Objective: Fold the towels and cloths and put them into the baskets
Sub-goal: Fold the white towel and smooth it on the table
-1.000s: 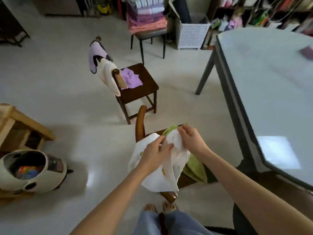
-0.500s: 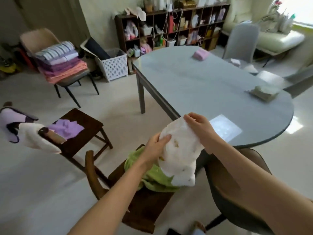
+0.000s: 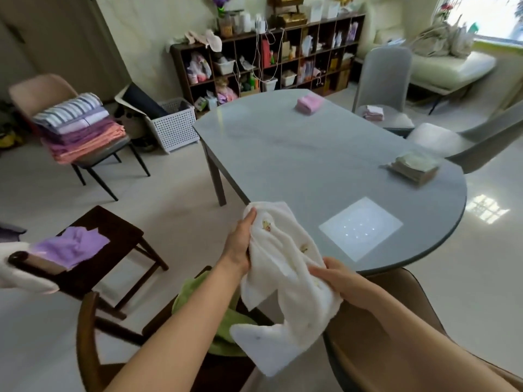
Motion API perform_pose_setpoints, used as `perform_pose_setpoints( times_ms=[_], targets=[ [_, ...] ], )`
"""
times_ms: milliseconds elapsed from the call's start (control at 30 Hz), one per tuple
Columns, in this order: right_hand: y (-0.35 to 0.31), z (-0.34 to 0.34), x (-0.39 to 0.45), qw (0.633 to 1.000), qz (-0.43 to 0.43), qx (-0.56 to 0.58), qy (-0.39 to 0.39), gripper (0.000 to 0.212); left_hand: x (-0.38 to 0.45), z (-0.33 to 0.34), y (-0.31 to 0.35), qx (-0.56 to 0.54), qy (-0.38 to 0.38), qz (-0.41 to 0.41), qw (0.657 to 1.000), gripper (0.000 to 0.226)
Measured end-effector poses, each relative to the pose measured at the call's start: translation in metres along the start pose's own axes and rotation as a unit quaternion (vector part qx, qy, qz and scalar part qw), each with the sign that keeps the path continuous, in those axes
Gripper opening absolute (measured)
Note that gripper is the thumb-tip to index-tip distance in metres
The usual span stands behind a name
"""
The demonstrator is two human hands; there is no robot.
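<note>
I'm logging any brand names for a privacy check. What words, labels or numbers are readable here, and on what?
None can be read.
white towel, held by both hands: small printed pictures only, no lettering.
Packages and bottles on the shelf unit: any labels are too small and blurred.
white basket: no text shows.

You hold the towel (image 3: 285, 278) between both hands at the near-left edge of the table (image 3: 311, 154): left hand (image 3: 240, 244) on its far-left end, right hand (image 3: 339, 278) on its near-right side. One folded cloth (image 3: 310, 103) lies near the table's far edge, and a folded stack (image 3: 414, 168) sits at its right edge. The basket (image 3: 174, 124) stands on the floor beyond the table's far-left corner.
</note>
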State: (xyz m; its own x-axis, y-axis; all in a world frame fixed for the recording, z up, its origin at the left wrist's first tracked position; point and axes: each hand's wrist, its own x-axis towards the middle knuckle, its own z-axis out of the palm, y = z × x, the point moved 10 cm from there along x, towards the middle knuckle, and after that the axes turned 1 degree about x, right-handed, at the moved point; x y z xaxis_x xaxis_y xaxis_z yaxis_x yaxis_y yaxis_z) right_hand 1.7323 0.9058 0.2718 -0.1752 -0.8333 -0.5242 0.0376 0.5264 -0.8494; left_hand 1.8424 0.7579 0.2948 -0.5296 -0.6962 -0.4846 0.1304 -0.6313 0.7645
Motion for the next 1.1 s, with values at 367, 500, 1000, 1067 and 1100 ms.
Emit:
perform_pose_setpoints(
  times_ms=[367, 500, 1000, 1067, 1100],
  targets=[
    [0.002, -0.144, 0.020, 0.893, 0.133, -0.428, -0.029, 0.054, 0.066, 0.088, 0.004, 0.680, -0.195, 0.089, 0.701, 0.018],
    [-0.036, -0.190, 0.040, 0.768, 0.091, -0.622, 0.122, 0.010, 0.122, 0.102, -0.006, 0.847, -0.213, 0.062, 0.482, 0.008],
    [-0.253, -0.308, 0.015, 0.438, -0.084, -0.679, 0.583, 0.023, 0.196, 0.258, 0.202, 0.604, 0.005, 0.516, 0.607, 0.025],
    [-0.255, -0.294, 0.019, 0.423, -0.124, -0.684, 0.581, 0.024, 0.210, 0.254, 0.184, 0.660, -0.012, 0.490, 0.569, 0.030],
    [-0.246, -0.285, 0.027, 0.440, -0.144, -0.679, 0.570, 0.026, 0.219, 0.250, 0.168, 0.698, -0.027, 0.468, 0.542, 0.033]
  ],
)
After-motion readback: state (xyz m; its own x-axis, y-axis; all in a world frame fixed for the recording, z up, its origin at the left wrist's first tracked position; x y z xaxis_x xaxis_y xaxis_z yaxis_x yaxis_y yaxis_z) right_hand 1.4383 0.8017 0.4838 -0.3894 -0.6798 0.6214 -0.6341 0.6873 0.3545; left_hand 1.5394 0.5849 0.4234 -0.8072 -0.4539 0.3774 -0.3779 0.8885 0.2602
